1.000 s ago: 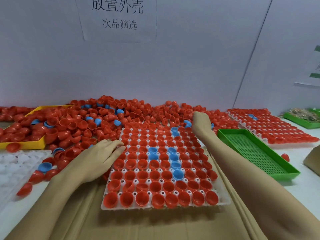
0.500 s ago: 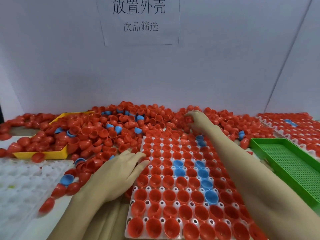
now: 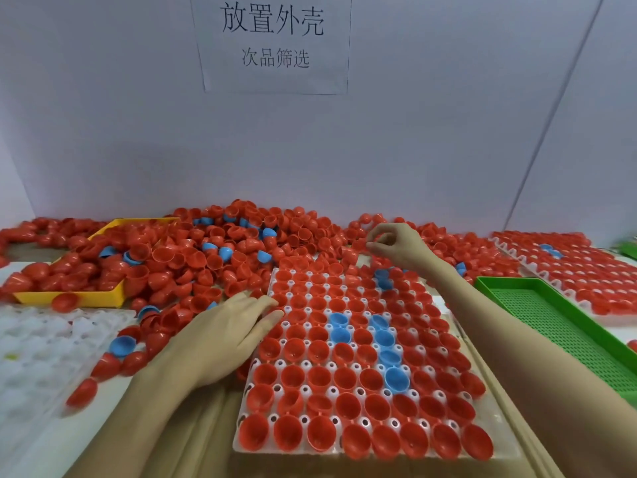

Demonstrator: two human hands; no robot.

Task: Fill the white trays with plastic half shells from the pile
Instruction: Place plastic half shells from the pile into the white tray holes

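Red and blue plastic half shells (image 3: 193, 257) lie heaped along the far edge of the white plastic cell tray (image 3: 362, 357). My left hand (image 3: 220, 336) rests flat on its left edge; my right hand (image 3: 396, 244), fingers curled, hovers over the far edge, contents indiscernible. Green mesh tray (image 3: 558, 326) borders the right.

Green tray (image 3: 565, 326), wall sign (image 3: 274, 43)

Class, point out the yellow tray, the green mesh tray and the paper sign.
yellow tray (image 3: 74, 298): head view, its front wall.
green mesh tray (image 3: 551, 315): head view, its perforated floor.
paper sign (image 3: 274, 77): head view, blank lower area.
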